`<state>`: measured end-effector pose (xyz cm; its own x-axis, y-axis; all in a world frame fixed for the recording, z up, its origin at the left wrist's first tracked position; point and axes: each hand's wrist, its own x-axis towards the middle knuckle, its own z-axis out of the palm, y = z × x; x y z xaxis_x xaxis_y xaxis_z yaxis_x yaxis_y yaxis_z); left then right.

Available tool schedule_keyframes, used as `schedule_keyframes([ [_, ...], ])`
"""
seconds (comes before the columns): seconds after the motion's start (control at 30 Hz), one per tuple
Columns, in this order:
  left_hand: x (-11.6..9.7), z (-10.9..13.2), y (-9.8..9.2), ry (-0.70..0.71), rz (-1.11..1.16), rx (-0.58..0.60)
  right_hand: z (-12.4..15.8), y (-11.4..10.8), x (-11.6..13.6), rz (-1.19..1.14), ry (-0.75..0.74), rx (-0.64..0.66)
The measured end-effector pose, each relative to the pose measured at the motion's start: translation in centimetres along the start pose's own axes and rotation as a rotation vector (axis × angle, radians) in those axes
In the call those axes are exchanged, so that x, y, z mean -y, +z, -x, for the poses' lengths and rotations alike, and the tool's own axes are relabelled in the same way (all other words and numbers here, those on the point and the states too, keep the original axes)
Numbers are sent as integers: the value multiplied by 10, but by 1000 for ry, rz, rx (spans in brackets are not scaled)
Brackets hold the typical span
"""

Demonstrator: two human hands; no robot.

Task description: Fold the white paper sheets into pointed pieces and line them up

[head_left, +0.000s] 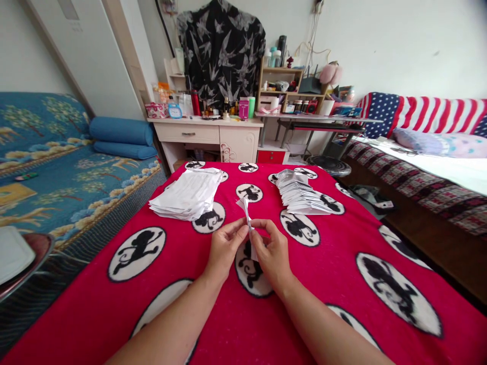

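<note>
Between my two hands, a folded piece of white paper stands nearly edge-on to me above the red cloth. My left hand pinches it from the left with thumb and fingers. From the right, my right hand pinches the same piece, its thumb near the fold. Ahead and to the left lies a pile of flat white sheets. A row of folded white papers, overlapping one another, lies ahead on the right. How the held piece is folded is hard to see from this angle.
Behind the cloth-covered surface stands a white desk crowded with bottles and boxes. A blue patterned sofa is on the left, with a round tray near it. To the right are a round stool and a bed.
</note>
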<state>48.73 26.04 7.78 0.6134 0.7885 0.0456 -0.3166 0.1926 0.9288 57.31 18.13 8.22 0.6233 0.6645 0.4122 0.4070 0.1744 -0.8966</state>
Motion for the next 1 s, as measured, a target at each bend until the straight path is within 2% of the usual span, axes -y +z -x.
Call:
schedule_keyframes([
  [0.1,0,0,0,21,-40,-42,1,0,-1,26,-22,11],
  [0.23,2,1,0,87,-136,-43,1,1,-5,74,-135,28],
  [0.4,3,2,3,162,-249,-31,0,-1,-9,288,-230,60],
  [0.6,1,2,-2,252,-449,-94,-5,-7,-8,244,-226,2],
  [0.8,-6,6,-1,317,-522,-80,-10,-8,-6,212,-227,-32],
  [1.0,-4,8,-2,519,-728,-57,-7,-7,-7,226,-233,-67],
])
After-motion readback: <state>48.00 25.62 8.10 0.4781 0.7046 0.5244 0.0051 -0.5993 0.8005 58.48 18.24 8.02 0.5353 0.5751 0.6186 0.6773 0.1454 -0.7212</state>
